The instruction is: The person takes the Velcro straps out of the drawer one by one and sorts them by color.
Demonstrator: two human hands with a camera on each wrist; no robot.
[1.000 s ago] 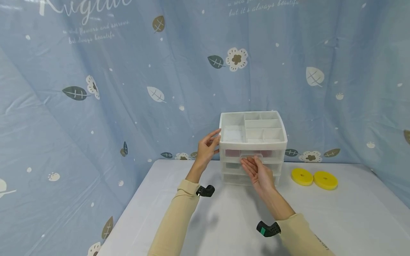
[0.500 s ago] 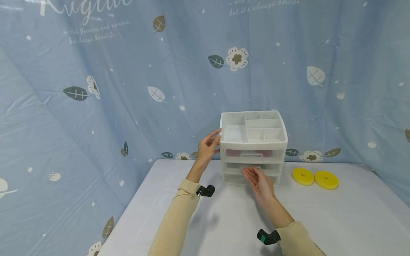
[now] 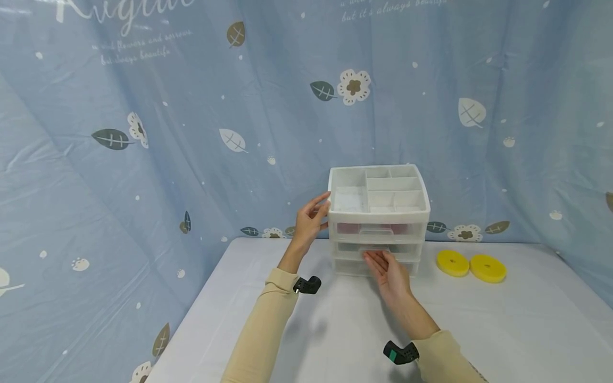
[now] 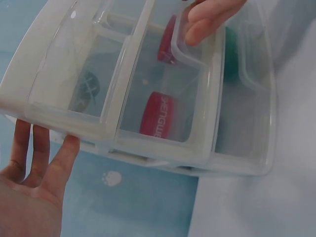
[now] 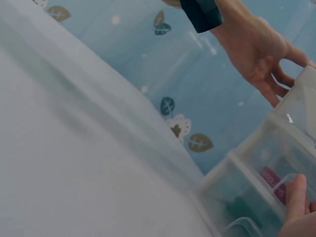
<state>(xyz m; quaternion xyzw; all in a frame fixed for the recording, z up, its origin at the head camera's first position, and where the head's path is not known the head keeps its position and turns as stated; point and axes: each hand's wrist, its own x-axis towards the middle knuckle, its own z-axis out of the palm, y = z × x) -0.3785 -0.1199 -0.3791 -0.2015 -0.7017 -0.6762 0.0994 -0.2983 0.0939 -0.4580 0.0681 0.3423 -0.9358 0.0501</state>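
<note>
A white drawer unit (image 3: 378, 219) with translucent drawers and a divided top tray stands on the table. My left hand (image 3: 307, 226) touches its left side near the top rim, fingers spread, as the left wrist view also shows. The fingers of my right hand (image 3: 394, 276) touch the handle (image 3: 375, 250) of the middle drawer; in the left wrist view their tips lie over its edge. That drawer sits flush with the others. Behind its front show red objects (image 4: 158, 114) with white lettering. A green object (image 4: 230, 54) shows through the bottom drawer's front; its kind is unclear.
Two yellow discs (image 3: 452, 264) lie side by side on the white-covered table (image 3: 330, 330), right of the unit. A blue patterned curtain (image 3: 287, 106) hangs close behind the unit and along the left side. Each wrist wears a small black camera.
My right hand has moved down from the top drawer's handle to the middle drawer's handle, then stayed there. My left hand and the drawer unit have kept their places.
</note>
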